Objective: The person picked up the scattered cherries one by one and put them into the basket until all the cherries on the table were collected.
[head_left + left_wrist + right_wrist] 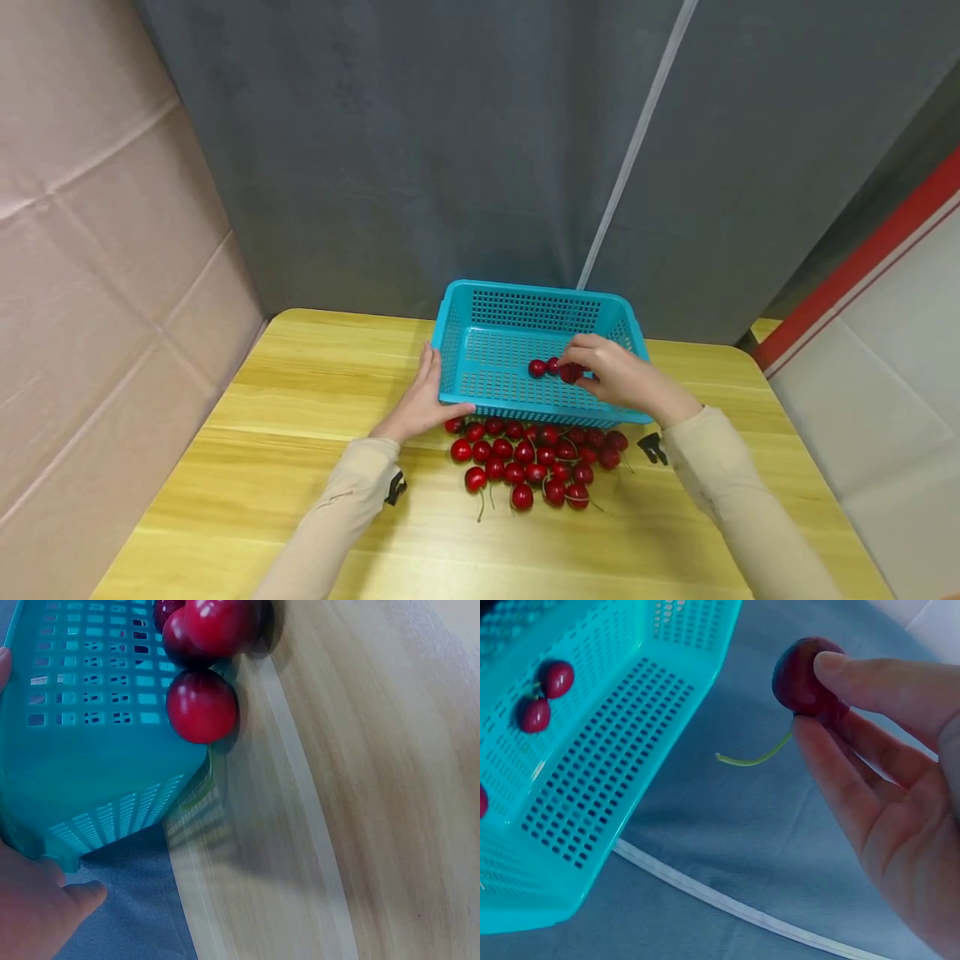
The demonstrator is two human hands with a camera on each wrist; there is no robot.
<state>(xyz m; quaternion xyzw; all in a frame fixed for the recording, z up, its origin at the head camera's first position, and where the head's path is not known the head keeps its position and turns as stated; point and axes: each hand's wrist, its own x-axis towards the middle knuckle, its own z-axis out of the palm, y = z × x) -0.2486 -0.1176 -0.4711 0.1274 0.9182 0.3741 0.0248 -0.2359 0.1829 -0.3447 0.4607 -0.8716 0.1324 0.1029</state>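
A turquoise perforated basket (540,408) stands on the wooden table. My left hand (422,404) rests against its near left corner, fingers straight along the side wall and thumb along the front rim; in the left wrist view this hand (34,904) shows only partly. Over the basket's right part, my right hand (615,379) pinches a dark red cherry (806,679) between thumb and fingers. A curved green stem (757,760) hangs from this cherry. Several cherries lie inside the basket, one of them (537,368) left of my right hand.
Many cherries (524,452), some with stems, lie in a cluster on the table (315,433) along the basket's front. A dark grey cloth (397,167) hangs behind the table's back edge. Pale panels (97,250) stand to the left, and a red strip (862,258) runs at the right.
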